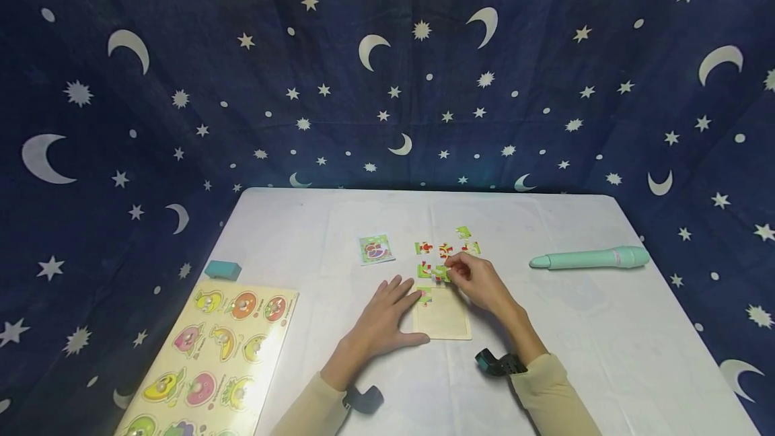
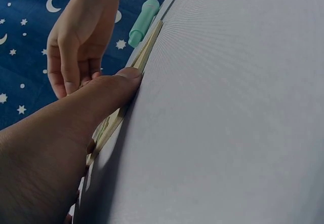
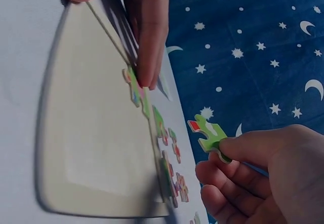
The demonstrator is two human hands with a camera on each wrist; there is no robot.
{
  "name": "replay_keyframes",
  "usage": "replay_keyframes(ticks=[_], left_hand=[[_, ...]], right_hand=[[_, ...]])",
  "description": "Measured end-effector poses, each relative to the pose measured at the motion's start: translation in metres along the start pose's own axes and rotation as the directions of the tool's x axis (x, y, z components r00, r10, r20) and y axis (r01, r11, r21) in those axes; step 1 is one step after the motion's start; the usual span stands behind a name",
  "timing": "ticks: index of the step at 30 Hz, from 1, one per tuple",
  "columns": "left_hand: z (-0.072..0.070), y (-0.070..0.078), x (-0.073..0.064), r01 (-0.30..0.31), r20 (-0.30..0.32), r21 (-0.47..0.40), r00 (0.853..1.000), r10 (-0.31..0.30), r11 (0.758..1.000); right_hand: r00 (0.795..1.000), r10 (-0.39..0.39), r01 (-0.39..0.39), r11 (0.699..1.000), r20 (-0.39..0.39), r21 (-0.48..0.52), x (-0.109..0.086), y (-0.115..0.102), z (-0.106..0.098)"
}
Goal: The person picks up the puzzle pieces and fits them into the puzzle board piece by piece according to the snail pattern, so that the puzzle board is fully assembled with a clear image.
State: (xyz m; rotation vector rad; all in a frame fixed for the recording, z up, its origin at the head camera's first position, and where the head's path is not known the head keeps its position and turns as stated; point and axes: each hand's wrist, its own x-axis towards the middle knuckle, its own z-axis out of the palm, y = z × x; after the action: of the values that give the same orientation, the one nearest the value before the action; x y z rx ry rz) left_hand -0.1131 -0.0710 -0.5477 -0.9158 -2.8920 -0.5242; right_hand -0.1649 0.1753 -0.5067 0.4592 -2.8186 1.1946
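Note:
A shallow wooden puzzle tray (image 1: pixel 443 320) lies on the table with a green puzzle piece (image 3: pixel 134 89) in its far left corner. My left hand (image 1: pixel 381 318) rests along the tray's left side, fingers extended beside that piece, thumb at the near left corner. Between thumb and fingers my right hand (image 1: pixel 481 281) pinches another puzzle piece (image 3: pixel 210 135), green with a red patch, held above the table just beyond the tray. Several loose pieces (image 1: pixel 424 247) in red, green and white lie behind the tray, partly hidden by the right hand.
A small picture card (image 1: pixel 375 249) lies left of the loose pieces. A fruit peg board (image 1: pixel 208 362) and a teal block (image 1: pixel 223 270) are at the left. At the right lies a mint-green pen-shaped object (image 1: pixel 589 258). A starry cloth (image 1: pixel 387 120) hangs behind the table.

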Motion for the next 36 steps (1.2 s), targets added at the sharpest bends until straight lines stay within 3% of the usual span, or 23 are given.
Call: replay_keyframes(ticks=[14, 26, 36], left_hand=[[-0.002, 0.001, 0.001, -0.004, -0.002, -0.009, 1.0, 0.004, 1.0], [-0.001, 0.001, 0.0, 0.001, 0.003, -0.013, 1.0, -0.001, 1.0], [-0.002, 0.0, 0.001, -0.006, 0.003, -0.012, 1.0, 0.006, 1.0]], right_hand=[[0.991, -0.017, 0.018, 1.0, 0.132, -0.009, -0.014, 0.008, 0.006], [0.991, -0.092, 0.099, 0.993, 0.099, -0.066, -0.016, 0.012, 0.016], [0.993, -0.083, 0.091, 0.99, 0.083, -0.105, -0.018, 0.01, 0.021]])
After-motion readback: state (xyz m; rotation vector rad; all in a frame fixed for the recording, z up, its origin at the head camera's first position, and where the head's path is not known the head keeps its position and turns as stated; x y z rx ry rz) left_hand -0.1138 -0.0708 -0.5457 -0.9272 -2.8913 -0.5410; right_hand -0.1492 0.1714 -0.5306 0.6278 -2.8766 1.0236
